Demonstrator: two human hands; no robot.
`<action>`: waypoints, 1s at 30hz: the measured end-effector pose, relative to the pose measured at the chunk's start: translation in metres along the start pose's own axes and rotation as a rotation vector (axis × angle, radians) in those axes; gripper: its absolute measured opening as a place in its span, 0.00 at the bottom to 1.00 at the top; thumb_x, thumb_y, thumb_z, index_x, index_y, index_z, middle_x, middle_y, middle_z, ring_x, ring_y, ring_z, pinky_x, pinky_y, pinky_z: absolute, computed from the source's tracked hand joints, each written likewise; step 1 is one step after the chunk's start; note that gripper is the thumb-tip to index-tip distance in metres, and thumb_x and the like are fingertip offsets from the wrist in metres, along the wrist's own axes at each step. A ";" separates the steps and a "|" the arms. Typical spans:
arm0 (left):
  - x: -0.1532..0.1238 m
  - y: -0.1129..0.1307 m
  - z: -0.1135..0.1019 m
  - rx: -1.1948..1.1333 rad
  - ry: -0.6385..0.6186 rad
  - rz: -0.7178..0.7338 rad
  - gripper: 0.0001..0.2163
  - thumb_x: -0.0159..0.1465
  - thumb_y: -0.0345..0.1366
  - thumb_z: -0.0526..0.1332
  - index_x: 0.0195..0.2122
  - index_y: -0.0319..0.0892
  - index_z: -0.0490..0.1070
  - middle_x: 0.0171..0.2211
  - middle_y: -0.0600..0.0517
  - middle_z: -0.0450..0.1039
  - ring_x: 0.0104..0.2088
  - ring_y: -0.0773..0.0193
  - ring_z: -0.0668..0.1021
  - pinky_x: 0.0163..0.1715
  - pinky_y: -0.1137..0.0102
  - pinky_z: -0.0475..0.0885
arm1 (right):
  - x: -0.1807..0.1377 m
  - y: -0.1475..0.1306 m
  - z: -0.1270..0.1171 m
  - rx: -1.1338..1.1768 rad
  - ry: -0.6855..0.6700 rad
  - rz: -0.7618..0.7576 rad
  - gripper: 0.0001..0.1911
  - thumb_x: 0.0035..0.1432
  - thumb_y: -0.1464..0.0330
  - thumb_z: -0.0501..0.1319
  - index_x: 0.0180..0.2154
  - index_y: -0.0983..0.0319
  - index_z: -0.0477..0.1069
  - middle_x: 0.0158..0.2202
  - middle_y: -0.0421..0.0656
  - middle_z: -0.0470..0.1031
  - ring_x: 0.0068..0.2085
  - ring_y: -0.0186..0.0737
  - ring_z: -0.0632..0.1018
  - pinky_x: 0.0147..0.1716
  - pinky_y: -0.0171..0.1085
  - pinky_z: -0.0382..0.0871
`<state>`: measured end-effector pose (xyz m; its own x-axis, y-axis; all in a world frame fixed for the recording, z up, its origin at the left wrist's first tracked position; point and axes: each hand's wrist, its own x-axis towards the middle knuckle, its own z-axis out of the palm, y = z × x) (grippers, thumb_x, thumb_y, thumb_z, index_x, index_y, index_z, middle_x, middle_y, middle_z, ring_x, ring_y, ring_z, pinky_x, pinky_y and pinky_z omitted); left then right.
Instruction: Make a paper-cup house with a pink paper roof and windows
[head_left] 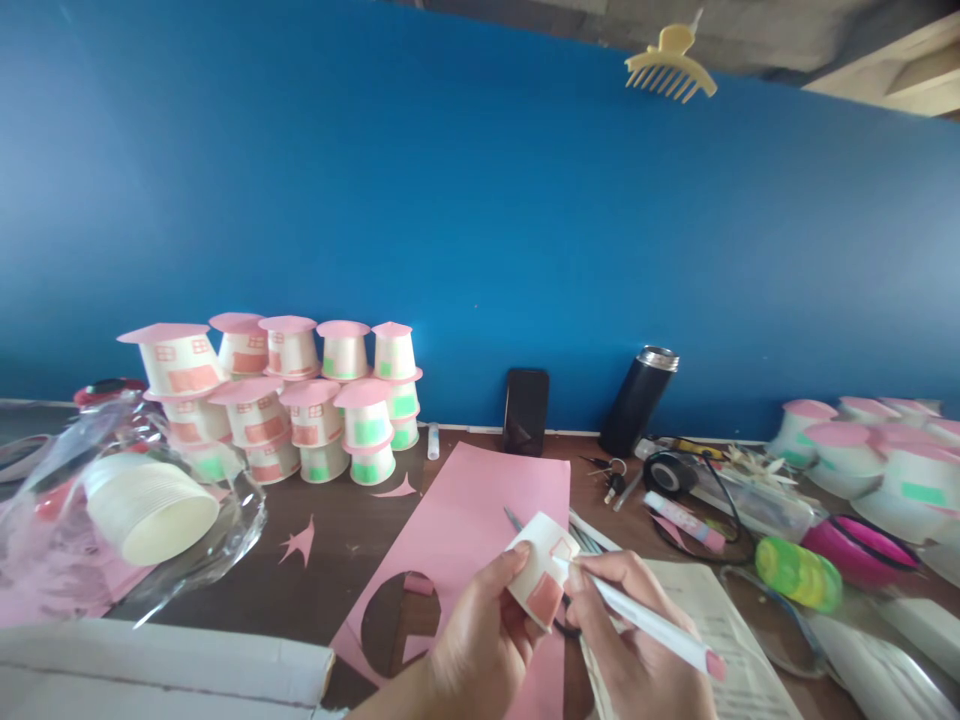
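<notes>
A small white paper cup [536, 575] is held tilted in my left hand [484, 640], its fingers wrapped round the lower side. The cup bears a filled reddish block and a small red square outline above it. My right hand [637, 650] grips a white marker pen [656, 620] with a pink end. The pen's tip meets the cup wall by the square outline. Beneath both hands lies a pink paper sheet [510, 490] with a round hole cut out. Scissors, partly hidden by the cup, rest on that sheet.
Stacked paper cups with pink paper roofs [311, 410] stand at the back left; more roofed cups [900, 460] are at right. Plain nested cups [150, 510] lie in a plastic bag. A phone [526, 410] and black bottle [637, 400] lean against the blue partition [480, 220].
</notes>
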<state>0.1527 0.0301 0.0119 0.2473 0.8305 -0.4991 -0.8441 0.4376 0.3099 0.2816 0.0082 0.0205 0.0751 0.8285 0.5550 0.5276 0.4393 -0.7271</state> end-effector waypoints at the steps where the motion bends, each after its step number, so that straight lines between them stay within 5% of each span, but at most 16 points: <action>1: 0.000 0.000 0.000 0.001 -0.005 0.000 0.05 0.61 0.28 0.65 0.38 0.32 0.74 0.33 0.43 0.81 0.31 0.62 0.82 0.31 0.73 0.78 | 0.000 0.000 0.000 -0.003 0.001 -0.001 0.08 0.64 0.61 0.59 0.34 0.58 0.70 0.22 0.36 0.72 0.21 0.34 0.75 0.21 0.30 0.68; 30: 0.005 0.001 -0.003 -0.054 0.005 0.019 0.03 0.60 0.29 0.66 0.33 0.37 0.72 0.30 0.47 0.80 0.29 0.62 0.82 0.28 0.73 0.77 | 0.000 0.003 -0.002 -0.036 -0.004 -0.016 0.08 0.63 0.62 0.60 0.33 0.58 0.70 0.21 0.36 0.73 0.21 0.34 0.75 0.20 0.29 0.68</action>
<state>0.1521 0.0335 0.0070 0.2286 0.8367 -0.4977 -0.8730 0.4024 0.2757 0.2846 0.0088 0.0195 0.0631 0.8225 0.5653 0.5591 0.4400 -0.7027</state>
